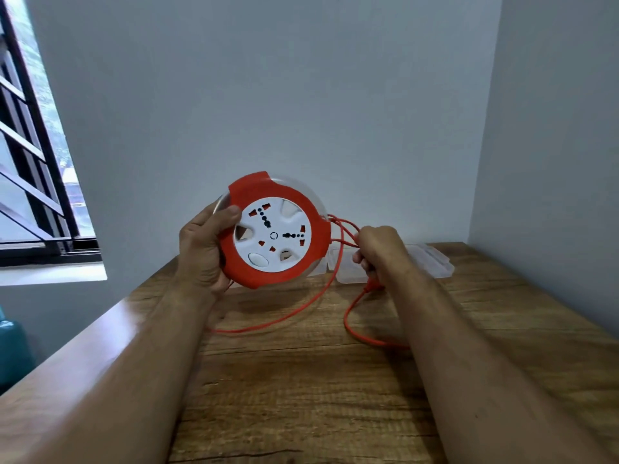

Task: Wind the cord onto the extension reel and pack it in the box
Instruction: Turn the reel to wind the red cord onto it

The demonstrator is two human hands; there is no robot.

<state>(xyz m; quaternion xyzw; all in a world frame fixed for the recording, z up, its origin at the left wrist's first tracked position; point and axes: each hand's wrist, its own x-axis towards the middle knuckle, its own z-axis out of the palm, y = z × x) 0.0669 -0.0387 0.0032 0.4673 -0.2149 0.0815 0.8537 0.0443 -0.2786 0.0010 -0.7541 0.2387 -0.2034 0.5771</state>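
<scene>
— Above the wooden bench (pixel 301 396), what are the hands doing?

— At nine o'clock from the middle of the view, the left hand (pixel 201 252) grips the round red-and-white plastic extension reel (pixel 274 234) by its left rim, thumb curled over the front edge, fingers wrapped behind. At three o'clock from the reel, the right hand (pixel 375 252) is closed round several strands of the thin orange cord (pixel 335 262), fingers curled tight on them.

— Where does the reel sit, and which way does it face?

— It is held up off the bench, standing on edge, its white socket face turned toward the camera. Its flat axis runs roughly toward the viewer; a clear plastic flange shows behind the red ring.

— And the cord?

— It leaves the reel's right side near three o'clock, passes through the right hand, then loops down and lies loose on the bench, one loop curving toward six o'clock under the reel, another trailing toward five o'clock beneath the right forearm.

— Any container?

— A clear plastic box (pixel 425 262) lies on the bench behind the right hand, at the far edge by the wall. I cannot tell what is in it.
</scene>
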